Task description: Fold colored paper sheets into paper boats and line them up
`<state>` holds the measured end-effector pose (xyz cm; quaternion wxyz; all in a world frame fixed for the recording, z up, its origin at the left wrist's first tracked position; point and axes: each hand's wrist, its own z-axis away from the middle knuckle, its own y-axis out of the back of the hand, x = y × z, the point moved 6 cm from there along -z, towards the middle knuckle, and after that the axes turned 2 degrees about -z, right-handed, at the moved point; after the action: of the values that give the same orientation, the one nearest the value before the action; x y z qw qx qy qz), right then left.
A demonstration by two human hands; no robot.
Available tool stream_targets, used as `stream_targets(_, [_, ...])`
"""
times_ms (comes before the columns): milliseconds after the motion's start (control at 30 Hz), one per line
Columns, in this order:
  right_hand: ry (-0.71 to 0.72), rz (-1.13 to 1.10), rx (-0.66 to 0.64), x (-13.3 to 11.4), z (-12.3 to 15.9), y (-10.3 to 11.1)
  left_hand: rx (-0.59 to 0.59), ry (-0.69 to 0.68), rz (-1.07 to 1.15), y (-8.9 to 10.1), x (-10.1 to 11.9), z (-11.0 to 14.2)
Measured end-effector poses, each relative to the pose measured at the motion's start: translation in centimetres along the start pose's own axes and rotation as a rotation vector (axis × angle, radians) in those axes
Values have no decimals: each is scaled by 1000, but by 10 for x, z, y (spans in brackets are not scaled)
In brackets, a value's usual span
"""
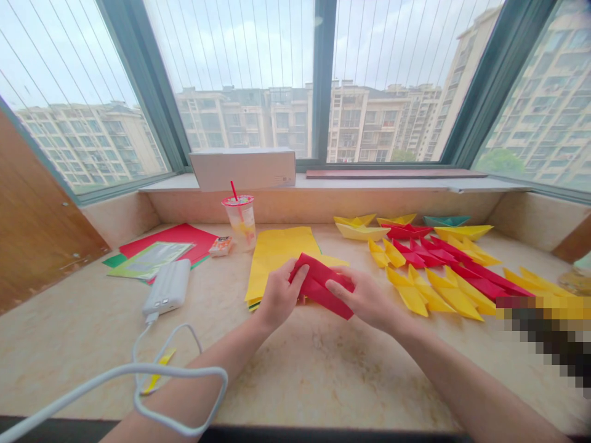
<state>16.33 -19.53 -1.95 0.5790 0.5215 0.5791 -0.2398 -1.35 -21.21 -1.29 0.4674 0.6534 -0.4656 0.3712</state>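
A folded piece of red paper point(319, 284) is held up over the counter between both hands. My left hand point(281, 294) pinches its left end, thumb on top. At the right end, my right hand point(367, 295) grips it with the thumb pressed on the near face; the fingers behind are hidden. Just beyond the hands lies a stack of yellow paper point(277, 252), partly covered by the left hand. To the right stand several folded paper boats, among them a red one point(409, 231), a yellow one point(464, 232) and a teal one point(446, 221).
A plastic cup point(242, 224) with a red straw stands behind, beside a small orange-white box point(220, 246). At left are red sheets point(170, 237) and a white power bank point(168, 286); its cable point(180, 370) crosses my left forearm. A long white box point(242, 169) rests on the windowsill.
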Motion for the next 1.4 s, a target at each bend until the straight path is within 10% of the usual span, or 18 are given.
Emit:
stream_targets(1133, [-131,-88,-228,13,2,-9,-57,-73,-109,6,4,-3])
stream_targets(1400, [-164,-287,65,7,-6,17,90,-35,-31,14,3,-5])
